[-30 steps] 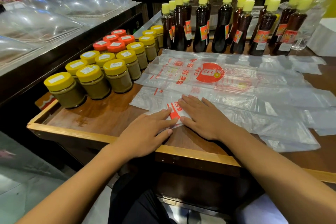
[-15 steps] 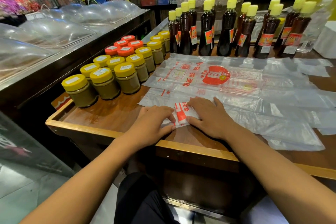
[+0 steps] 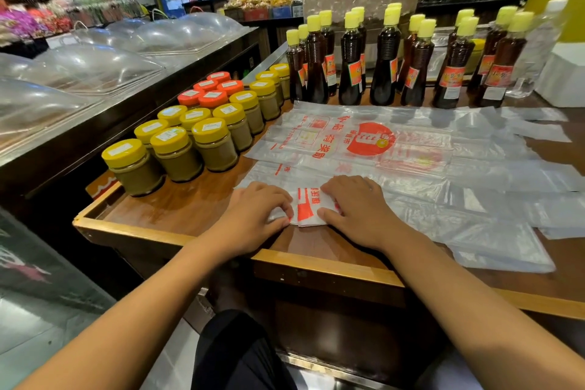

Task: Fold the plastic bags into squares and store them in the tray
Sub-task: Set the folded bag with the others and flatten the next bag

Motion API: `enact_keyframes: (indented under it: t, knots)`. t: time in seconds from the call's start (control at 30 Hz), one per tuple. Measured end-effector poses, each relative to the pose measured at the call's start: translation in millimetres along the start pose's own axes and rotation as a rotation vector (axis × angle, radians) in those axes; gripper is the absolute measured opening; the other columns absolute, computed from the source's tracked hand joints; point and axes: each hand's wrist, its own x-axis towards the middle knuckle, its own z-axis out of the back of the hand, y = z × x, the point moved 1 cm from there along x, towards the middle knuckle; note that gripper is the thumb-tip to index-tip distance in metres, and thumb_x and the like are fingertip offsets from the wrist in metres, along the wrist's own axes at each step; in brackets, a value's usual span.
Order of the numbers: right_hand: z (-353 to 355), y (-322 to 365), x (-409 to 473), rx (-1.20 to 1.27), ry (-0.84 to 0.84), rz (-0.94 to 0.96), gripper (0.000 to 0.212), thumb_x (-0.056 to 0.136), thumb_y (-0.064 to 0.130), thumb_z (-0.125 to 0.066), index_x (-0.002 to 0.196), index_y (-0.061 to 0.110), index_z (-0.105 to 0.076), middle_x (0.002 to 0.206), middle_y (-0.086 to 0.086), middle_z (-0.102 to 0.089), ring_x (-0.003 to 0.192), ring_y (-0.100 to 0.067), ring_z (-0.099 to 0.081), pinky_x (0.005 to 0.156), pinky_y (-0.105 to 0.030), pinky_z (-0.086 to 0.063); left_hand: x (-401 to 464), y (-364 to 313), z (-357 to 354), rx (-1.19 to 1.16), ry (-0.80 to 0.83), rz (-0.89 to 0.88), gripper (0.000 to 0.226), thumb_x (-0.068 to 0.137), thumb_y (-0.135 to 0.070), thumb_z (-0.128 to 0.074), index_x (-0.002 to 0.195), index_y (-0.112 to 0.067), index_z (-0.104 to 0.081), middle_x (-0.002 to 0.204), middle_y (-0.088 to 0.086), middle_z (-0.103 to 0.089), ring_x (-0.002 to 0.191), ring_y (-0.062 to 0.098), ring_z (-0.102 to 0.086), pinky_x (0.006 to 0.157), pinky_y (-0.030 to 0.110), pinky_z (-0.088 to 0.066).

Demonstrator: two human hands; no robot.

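Both hands work at centre frame: the left hand (image 3: 253, 215) and right hand (image 3: 357, 209) pinch the folded bag (image 3: 308, 207) between curled fingers, low on the wooden tray (image 3: 164, 233). Folding looks nearly finished; next, I judge, comes flattening the final crease squarely

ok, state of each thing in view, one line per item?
folded bag: small folded packet, pressed between both hands
left hand: fingers curled on the packet
right hand: fingers curled on the packet
flat bags: unfolded, overlapping
jars: upright, lids on
bottles: upright, capped
tray: holds everything
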Motion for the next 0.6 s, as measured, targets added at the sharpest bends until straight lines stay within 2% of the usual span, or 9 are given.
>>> enact_keyframes:
  t: [0.1, 0.2, 0.3, 0.37, 0.47, 0.6]
  knots:
    - [0.6, 5.2, 1.4, 0.002, -0.010, -0.012, 0.052, 0.098, 0.054, -0.049, 0.142, 0.028, -0.043, 0.142, 0.005, -0.044, 0.129, -0.020, -0.037, 0.108, -0.042, -0.026, 4.4, -1.5, -0.8, 0.020, -0.054, 0.002, 0.017, 0.095, -0.037, -0.064, 0.111, -0.041, -0.063, 0.135, -0.018, -0.054, 0.133, 0.010, -0.037, 0.102, 0.034, -0.026]
    - [-1.8, 6.9, 2.2, -0.025, -0.034, -0.022, 0.053, 0.097, 0.055, -0.048, 0.143, 0.028, -0.044, 0.141, 0.004, -0.044, 0.127, -0.021, -0.038, 0.105, -0.040, -0.031, 14.6, -16.0, -5.4, -0.034, -0.144, -0.048, 0.029, 0.096, -0.039, -0.061, 0.125, -0.035, -0.063, 0.137, -0.014, -0.055, 0.133, 0.011, -0.043, 0.108, 0.037, -0.035]
    - [-3.5, 4.5, 1.1, -0.044, -0.081, -0.041, 0.052, 0.097, 0.053, -0.047, 0.142, 0.028, -0.044, 0.142, 0.002, -0.044, 0.127, -0.021, -0.038, 0.105, -0.040, -0.031, 25.7, -27.0, -18.7, -0.014, -0.059, -0.006, 0.052, 0.099, -0.049, -0.052, 0.147, -0.029, -0.047, 0.154, -0.006, -0.043, 0.141, 0.016, -0.037, 0.115, 0.042, -0.034]
    - [-3.4, 4.9, 0.3, -0.038, -0.090, -0.062, 0.050, 0.097, 0.052, -0.046, 0.141, 0.029, -0.045, 0.141, 0.003, -0.044, 0.128, -0.021, -0.037, 0.106, -0.040, -0.028, 29.8, -22.0, -27.3, -0.018, 0.008, 0.044, 0.058, 0.101, -0.052, -0.046, 0.153, -0.029, -0.038, 0.159, -0.002, -0.036, 0.146, 0.018, -0.032, 0.118, 0.044, -0.030]
    - [1.0, 0.0, 0.2, -0.014, -0.136, -0.139, 0.046, 0.097, 0.050, -0.049, 0.138, 0.029, -0.050, 0.140, 0.001, -0.041, 0.128, -0.022, -0.035, 0.106, -0.041, -0.027, 29.8, -12.3, -31.1, -0.025, 0.021, 0.116, 0.057, 0.102, -0.050, -0.045, 0.154, -0.032, -0.033, 0.161, -0.004, -0.031, 0.148, 0.018, -0.025, 0.120, 0.044, -0.023]
    - [12.3, -17.1, -2.6, 0.006, -0.239, -0.305, 0.037, 0.094, 0.053, -0.052, 0.121, 0.028, -0.059, 0.126, 0.002, -0.047, 0.118, -0.021, -0.040, 0.095, -0.041, -0.031, 25.5, -18.5, -28.4, -0.001, -0.048, 0.224, 0.051, 0.100, -0.052, -0.049, 0.147, -0.036, -0.040, 0.149, -0.002, -0.034, 0.138, 0.021, -0.028, 0.111, 0.043, -0.025]
